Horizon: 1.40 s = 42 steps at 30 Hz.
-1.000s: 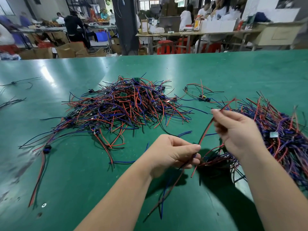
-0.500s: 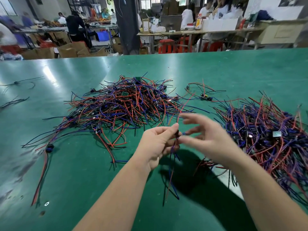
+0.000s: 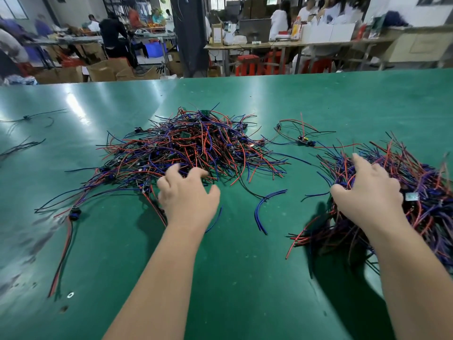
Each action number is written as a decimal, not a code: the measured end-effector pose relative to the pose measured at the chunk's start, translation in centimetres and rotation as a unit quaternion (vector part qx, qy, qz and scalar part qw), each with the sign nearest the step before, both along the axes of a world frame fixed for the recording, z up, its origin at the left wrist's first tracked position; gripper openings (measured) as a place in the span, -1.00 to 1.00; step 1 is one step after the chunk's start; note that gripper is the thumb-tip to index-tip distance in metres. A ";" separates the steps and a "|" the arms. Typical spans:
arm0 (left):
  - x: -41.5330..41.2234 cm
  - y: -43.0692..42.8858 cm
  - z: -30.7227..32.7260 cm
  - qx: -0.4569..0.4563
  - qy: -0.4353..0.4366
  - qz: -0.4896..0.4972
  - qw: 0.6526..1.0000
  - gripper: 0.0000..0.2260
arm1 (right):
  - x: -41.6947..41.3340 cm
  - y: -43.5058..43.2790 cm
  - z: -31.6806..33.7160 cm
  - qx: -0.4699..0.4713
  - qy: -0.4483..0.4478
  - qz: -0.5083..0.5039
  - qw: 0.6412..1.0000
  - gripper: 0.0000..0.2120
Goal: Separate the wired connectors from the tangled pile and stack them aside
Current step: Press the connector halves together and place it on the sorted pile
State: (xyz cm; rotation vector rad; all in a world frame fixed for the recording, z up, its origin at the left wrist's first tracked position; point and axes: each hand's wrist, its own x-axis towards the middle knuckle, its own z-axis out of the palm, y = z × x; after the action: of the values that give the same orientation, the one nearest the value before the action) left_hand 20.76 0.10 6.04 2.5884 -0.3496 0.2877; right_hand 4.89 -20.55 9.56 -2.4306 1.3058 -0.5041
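The tangled pile (image 3: 196, 148) of red, blue and black wired connectors lies in the middle of the green table (image 3: 245, 278). My left hand (image 3: 186, 195) hovers at the pile's near edge, fingers spread and blurred, holding nothing. The sorted stack (image 3: 404, 192) of wired connectors lies at the right. On its left side rests my right hand (image 3: 367, 190), forefinger stretched out and palm down on the wires. Nothing shows pinched in its fingers.
A loose blue wire pair (image 3: 262, 212) lies between my hands. A few separate connectors (image 3: 304, 141) sit behind it. One connector with red and black leads (image 3: 73, 214) lies at the left, stray wires (image 3: 24, 143) further left. Workbenches and people stand beyond the table's far edge.
My hands were together in mid-air holding one wired connector. They have parted: the left went to the tangled pile, the right onto the stack, and the connector is out of my fingers.
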 end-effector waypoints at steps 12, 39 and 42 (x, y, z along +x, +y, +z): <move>3.2 2.8 -0.1 0.053 0.150 0.079 0.984 -0.69 | 0.7 2.3 -0.3 0.013 -0.089 0.100 0.991 -0.58; -3.0 -1.8 2.8 -0.519 0.297 -0.234 0.766 -0.80 | 1.8 4.4 -0.4 0.303 -0.350 0.224 0.858 -0.83; -4.1 -2.2 2.3 -0.410 0.303 -0.337 0.791 -0.72 | 2.1 5.4 -0.8 0.382 -0.359 0.284 0.803 -0.85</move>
State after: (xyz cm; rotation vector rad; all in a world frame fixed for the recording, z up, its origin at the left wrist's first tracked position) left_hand 16.63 -2.08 8.38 1.4406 -0.6830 -0.5375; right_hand 7.00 -15.16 8.73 -1.5483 0.3003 -0.5097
